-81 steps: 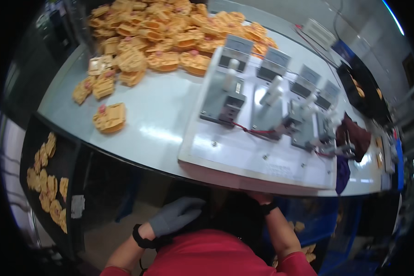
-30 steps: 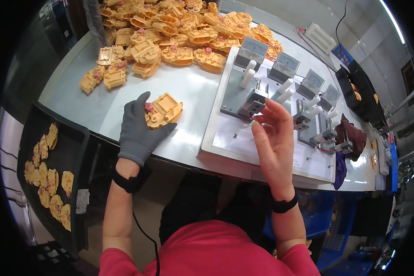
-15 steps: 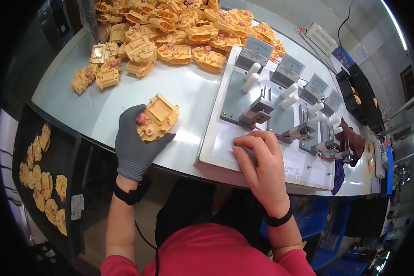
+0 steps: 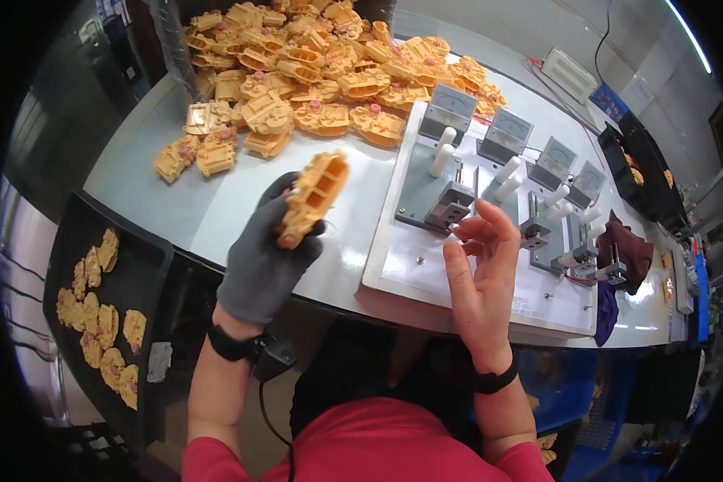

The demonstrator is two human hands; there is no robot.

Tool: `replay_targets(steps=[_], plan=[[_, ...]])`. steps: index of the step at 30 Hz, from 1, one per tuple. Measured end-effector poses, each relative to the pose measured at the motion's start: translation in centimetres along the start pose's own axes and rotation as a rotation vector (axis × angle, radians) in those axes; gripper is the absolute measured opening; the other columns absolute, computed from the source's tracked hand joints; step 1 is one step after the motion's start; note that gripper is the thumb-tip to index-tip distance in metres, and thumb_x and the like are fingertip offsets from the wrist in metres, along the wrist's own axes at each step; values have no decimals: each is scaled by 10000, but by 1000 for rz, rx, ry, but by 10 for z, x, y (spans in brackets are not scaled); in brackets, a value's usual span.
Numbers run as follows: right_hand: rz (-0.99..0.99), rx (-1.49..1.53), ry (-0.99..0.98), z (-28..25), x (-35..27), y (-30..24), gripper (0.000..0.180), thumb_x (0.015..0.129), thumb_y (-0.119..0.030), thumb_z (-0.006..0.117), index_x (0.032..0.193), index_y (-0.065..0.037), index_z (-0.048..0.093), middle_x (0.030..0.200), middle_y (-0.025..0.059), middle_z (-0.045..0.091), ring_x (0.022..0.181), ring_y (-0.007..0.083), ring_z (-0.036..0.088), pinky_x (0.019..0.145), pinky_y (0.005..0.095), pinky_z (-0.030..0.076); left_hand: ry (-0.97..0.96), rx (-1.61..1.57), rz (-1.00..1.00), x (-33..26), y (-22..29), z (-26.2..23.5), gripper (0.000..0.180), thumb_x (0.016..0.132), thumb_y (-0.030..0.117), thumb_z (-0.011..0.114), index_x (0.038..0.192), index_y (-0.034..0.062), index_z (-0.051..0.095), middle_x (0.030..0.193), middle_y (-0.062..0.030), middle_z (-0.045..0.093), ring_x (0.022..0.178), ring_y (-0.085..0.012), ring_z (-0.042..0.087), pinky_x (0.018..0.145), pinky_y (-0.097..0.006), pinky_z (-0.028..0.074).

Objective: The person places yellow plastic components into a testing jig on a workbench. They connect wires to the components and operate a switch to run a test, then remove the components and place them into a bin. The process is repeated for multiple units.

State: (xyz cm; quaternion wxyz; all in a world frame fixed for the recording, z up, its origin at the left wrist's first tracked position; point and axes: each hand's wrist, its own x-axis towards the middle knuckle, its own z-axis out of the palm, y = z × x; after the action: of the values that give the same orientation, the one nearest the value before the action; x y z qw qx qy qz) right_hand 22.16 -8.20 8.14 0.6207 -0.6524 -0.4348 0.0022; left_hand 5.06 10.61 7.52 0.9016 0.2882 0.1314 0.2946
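Clearly pinched between the gloved fingers of the left hand (image 4: 265,265), a yellow housing (image 4: 315,199) is held up above the tabletop (image 4: 233,201), its open compartments facing right. It looks light and stiff, like moulded plastic, its thin partitions perhaps brittle, so the outer side walls seem the safest hold. Apparently empty, the bare right hand (image 4: 486,281), its fingers loosely parted, hangs near a grey fixture (image 4: 451,206).

wall (image 4: 647,52) — pale grey | light strip (image 4: 689,34) — lit, upper right | table (image 4: 213,205): glossy, pale
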Motion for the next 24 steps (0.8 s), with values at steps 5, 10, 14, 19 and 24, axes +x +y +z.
replay_targets(steps=[5, 10, 14, 19, 24], plan=[[-34, -88, 1, 1, 6, 2, 429, 913, -55, 675, 1325, -41, 556, 1147, 95, 577, 1015, 193, 576, 872, 325, 484, -16, -12, -58, 30, 6, 11, 339, 985, 209, 620, 1298, 87, 577, 1109, -71, 616, 895, -185, 614, 730, -292, 537], [60, 75, -38, 1, 4, 2, 430, 916, -67, 680, 1331, -41, 568, 1154, 108, 612, 1007, 196, 607, 889, 331, 497, 75, -58, -136, 47, 11, 25, 338, 972, 165, 643, 1271, 33, 559, 1031, -83, 606, 870, -175, 612, 682, -241, 557], [17, 70, -49, 1, 4, -2, 406, 915, -78, 688, 1307, -49, 588, 1133, 108, 635, 990, 192, 622, 892, 322, 497, 52, -112, -222, 62, 15, 23, 331, 973, 170, 638, 1239, -5, 547, 1053, -111, 605, 875, -175, 620, 650, -232, 568], [2, 101, -138, -9, 4, -4, 364, 903, -76, 705, 1252, -44, 606, 1072, 91, 644, 958, 191, 632, 880, 319, 506, 31, -101, -321, 86, 18, 21, 341, 966, 191, 645, 1216, -18, 545, 1059, -136, 616, 887, -191, 628, 638, -250, 569], [-4, 134, -149, -10, 5, -9, 332, 895, -69, 710, 1211, -38, 614, 1019, 91, 631, 924, 200, 633, 868, 318, 514, 87, -12, -313, 112, 24, 32, 335, 957, 194, 656, 1206, -9, 563, 1057, -133, 627, 902, -202, 627, 624, -256, 561]])
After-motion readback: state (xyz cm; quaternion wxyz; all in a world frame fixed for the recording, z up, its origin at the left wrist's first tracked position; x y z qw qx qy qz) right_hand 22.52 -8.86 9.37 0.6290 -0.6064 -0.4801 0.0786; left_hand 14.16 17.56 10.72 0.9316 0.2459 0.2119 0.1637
